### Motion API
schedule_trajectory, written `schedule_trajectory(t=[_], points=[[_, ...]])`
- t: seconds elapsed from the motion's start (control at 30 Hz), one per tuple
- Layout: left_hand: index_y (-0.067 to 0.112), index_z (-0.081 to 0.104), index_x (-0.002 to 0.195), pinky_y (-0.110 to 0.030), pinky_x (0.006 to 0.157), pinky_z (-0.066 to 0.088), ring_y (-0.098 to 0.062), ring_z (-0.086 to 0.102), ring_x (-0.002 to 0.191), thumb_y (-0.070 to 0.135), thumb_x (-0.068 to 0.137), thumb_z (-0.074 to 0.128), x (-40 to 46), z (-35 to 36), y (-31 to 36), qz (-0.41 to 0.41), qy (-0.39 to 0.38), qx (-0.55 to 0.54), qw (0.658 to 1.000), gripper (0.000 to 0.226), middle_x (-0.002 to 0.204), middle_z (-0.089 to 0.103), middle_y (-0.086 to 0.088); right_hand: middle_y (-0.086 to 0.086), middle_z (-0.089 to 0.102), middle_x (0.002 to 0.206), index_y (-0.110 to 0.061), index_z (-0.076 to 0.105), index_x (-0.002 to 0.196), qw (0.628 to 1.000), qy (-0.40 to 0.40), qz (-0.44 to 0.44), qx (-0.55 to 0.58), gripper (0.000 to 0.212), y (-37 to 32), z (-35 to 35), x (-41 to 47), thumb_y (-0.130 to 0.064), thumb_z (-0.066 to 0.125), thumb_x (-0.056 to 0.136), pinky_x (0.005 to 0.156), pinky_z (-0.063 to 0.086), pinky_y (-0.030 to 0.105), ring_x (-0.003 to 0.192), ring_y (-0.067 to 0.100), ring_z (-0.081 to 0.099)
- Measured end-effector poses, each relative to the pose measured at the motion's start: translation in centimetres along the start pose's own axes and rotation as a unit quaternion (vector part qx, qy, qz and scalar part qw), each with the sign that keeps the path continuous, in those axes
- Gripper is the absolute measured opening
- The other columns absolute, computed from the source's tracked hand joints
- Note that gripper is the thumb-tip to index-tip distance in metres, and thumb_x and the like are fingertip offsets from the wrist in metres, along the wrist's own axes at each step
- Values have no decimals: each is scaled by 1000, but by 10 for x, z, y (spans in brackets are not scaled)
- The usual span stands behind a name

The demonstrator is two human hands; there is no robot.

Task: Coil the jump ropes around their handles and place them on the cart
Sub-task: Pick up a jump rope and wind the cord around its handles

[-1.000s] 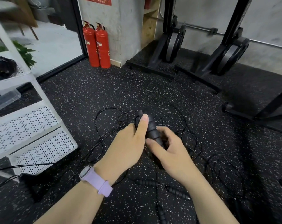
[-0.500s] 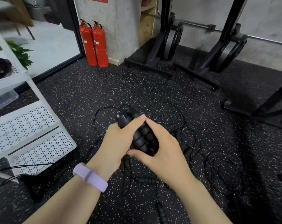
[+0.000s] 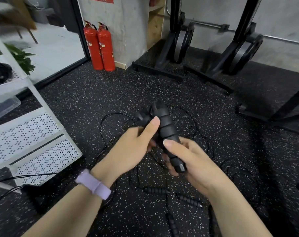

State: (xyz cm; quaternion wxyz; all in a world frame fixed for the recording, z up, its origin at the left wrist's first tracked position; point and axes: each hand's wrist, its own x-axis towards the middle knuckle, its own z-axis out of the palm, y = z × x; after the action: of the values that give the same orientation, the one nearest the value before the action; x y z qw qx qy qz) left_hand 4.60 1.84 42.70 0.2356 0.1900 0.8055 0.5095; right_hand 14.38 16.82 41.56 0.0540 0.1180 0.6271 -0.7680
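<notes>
While the head camera looks down, a black rubber floor (image 3: pixel 87 100) with white speckles fills the room, with two red fire extinguishers (image 3: pixel 100 47) at the concrete wall and black rack bases (image 3: pixel 212 74) behind. At the left edge stands a white perforated cart (image 3: pixel 30 139); open floor lies between it and the hands. Loose black ropes (image 3: pixel 114 117) and spare handles (image 3: pixel 156 190) lie below the wrists. Two ribbed black jump rope handles (image 3: pixel 165 125) are held together above the floor: the left hand (image 3: pixel 131 147) pinches them near the top, and the right hand (image 3: pixel 193 161) grips the lower end.
</notes>
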Motion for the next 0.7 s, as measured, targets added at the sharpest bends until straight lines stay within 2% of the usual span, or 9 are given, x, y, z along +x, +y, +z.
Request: schedule_trajectory(t=[0.07, 0.1, 0.17, 0.23, 0.33, 0.4, 0.5, 0.6, 0.7], points=[[20, 59, 66, -31, 63, 38, -6, 52, 53, 76, 91, 18, -2, 5, -3, -10, -14, 87, 996, 74, 55, 57, 10, -1, 59, 73, -24, 72, 93, 987, 92, -4, -132, 35, 0, -3, 0, -53, 81, 76, 53, 45, 23, 60, 12, 52], [18, 57, 69, -32, 64, 40, -8, 55, 57, 70, 96, 16, -3, 8, -5, -4, -21, 113, 993, 72, 57, 58, 9, -1, 59, 72, -23, 72, 96, 982, 107, -3, -154, 32, 1, -4, 0, -48, 82, 81, 54, 46, 24, 59, 13, 54], [13, 56, 80, -39, 72, 47, -21, 63, 74, 55, 104, 16, 1, 13, -11, 18, -13, 173, 985, 63, 70, 64, 0, 0, 59, 67, -21, 72, 99, 979, 123, -14, -164, 22, 4, -3, -1, -37, 82, 87, 51, 47, 28, 54, 16, 55], [5, 62, 89, -44, 80, 49, -37, 65, 87, 48, 105, 19, 5, 16, -17, 28, 26, 211, 977, 63, 85, 69, -17, -7, 58, 60, -25, 72, 93, 953, 168, -39, -247, 19, 7, -4, -1, -39, 82, 85, 48, 45, 26, 49, 12, 52], [12, 66, 85, -42, 75, 54, -29, 66, 75, 42, 107, 25, 5, 16, -20, 50, 47, 300, 951, 55, 78, 69, -8, -14, 55, 53, -29, 70, 86, 906, 209, -43, -366, 21, 12, -6, 1, -45, 83, 80, 46, 34, 17, 47, 4, 46], [19, 63, 79, -37, 67, 54, -21, 63, 65, 40, 104, 30, 1, 13, -21, 80, 65, 393, 914, 46, 71, 63, 1, -15, 57, 56, -34, 70, 88, 884, 213, -15, -416, 22, 13, -6, 2, -47, 84, 77, 46, 33, 17, 50, 4, 49], [21, 59, 74, -32, 58, 47, -18, 56, 58, 40, 99, 36, 0, 4, -22, 138, 59, 520, 841, 38, 64, 55, 5, -9, 66, 68, -37, 71, 91, 863, 191, 36, -466, 24, 14, -6, 4, -47, 83, 73, 50, 44, 28, 58, 7, 58], [24, 62, 79, -33, 71, 53, -13, 57, 67, 39, 97, 40, 1, -4, -25, 175, -14, 524, 834, 32, 74, 57, 8, -7, 68, 75, -35, 72, 91, 854, 150, 90, -490, 23, 11, -6, 6, -41, 82, 71, 53, 52, 34, 59, 13, 60], [26, 68, 95, -30, 89, 44, -10, 49, 85, 38, 99, 44, 9, -10, -31, 222, -72, 510, 828, 27, 87, 55, 13, -8, 67, 78, -34, 74, 91, 853, 110, 136, -492, 21, 2, -10, 8, -35, 83, 72, 50, 44, 25, 57, 12, 58]])
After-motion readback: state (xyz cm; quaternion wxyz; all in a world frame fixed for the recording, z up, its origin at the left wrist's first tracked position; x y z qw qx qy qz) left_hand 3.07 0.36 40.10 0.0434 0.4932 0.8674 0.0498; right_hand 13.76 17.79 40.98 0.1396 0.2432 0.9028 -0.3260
